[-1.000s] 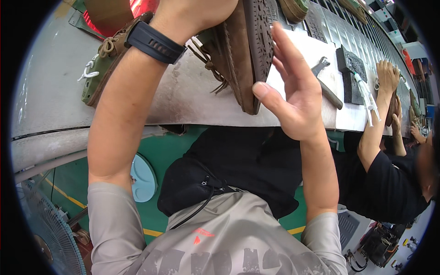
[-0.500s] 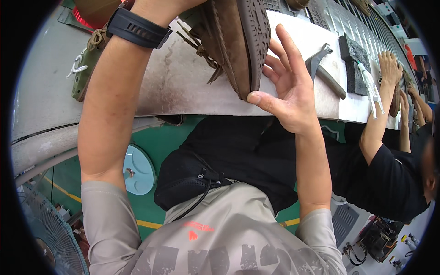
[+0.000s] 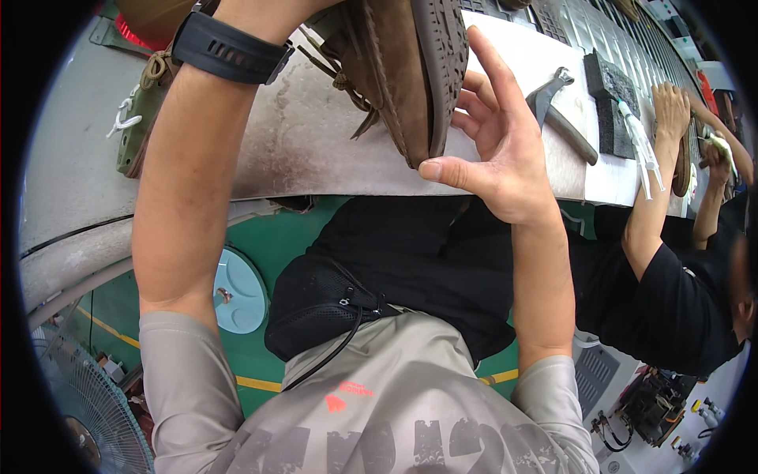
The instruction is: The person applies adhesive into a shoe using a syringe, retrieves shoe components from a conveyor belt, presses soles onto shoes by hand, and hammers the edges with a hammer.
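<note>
A brown leather shoe (image 3: pixel 387 79) with thin laces is raised above the table's near edge, toe toward me, its dark studded sole facing right. My left hand (image 3: pixel 288 14) reaches its upper part at the top of the picture and appears to hold it there; the fingers are out of view. A black strap circles that wrist. My right hand (image 3: pixel 505 150) is at the toe end: its thumb presses the tip, the index finger stretches up along the sole, and the other fingers curl behind it.
Right of the shoe lie a hammer (image 3: pixel 570 134), a black block (image 3: pixel 612 103) and a clear plastic applicator (image 3: pixel 638 142). A green shoe (image 3: pixel 134 138) stands at left. Co-workers' arms (image 3: pixel 655 174) reach in at right. A blue stool (image 3: pixel 241 292) and a fan (image 3: pixel 91 395) are below the table (image 3: pixel 260 170).
The shoe and both my hands have shifted only slightly, the hold staying alike. At far right, a co-worker's hand with a pale thing has come into view.
</note>
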A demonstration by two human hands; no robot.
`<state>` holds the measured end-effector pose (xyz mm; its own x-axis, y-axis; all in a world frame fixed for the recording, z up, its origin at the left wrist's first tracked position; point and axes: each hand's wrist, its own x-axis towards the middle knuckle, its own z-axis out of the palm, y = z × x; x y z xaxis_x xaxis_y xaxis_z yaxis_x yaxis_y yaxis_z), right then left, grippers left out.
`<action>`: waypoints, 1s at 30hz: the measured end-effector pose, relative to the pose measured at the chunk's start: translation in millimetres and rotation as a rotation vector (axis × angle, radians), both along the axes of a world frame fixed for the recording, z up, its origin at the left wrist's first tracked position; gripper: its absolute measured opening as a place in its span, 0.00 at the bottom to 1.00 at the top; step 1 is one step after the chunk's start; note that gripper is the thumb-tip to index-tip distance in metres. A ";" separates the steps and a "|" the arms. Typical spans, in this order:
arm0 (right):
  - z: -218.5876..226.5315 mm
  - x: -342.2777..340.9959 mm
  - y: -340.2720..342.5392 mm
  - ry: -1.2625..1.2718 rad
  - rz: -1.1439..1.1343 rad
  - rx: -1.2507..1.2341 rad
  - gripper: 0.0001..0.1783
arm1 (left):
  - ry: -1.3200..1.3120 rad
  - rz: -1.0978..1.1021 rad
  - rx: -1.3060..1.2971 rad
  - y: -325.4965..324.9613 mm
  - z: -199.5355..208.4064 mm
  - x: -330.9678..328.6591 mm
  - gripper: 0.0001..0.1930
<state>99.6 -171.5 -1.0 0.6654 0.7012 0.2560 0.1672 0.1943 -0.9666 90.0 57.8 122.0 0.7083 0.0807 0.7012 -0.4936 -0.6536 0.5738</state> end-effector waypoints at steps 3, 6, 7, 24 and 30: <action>-1.7 3.0 3.2 -0.008 0.024 0.027 0.73 | -0.023 0.053 0.105 10.7 0.3 2.5 0.32; 1.4 5.4 4.8 0.037 0.018 0.066 0.71 | -0.144 -0.077 0.081 7.7 -0.6 2.9 0.32; 3.8 4.5 3.9 0.030 0.008 0.053 0.70 | -0.108 -0.042 0.060 4.0 -1.0 2.8 0.32; 22.9 4.7 9.2 -0.021 -0.020 0.007 0.65 | -0.046 -0.025 -0.032 -8.5 7.9 -12.4 0.30; 30.4 2.4 13.7 0.055 -0.035 0.013 0.63 | 0.058 0.103 -0.112 -18.3 17.4 -19.5 0.30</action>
<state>101.9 -157.8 29.4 0.7031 0.6739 0.2269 0.1207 0.2014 -0.9721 70.5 39.5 139.4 0.7315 0.2305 0.6417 -0.3911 -0.6291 0.6717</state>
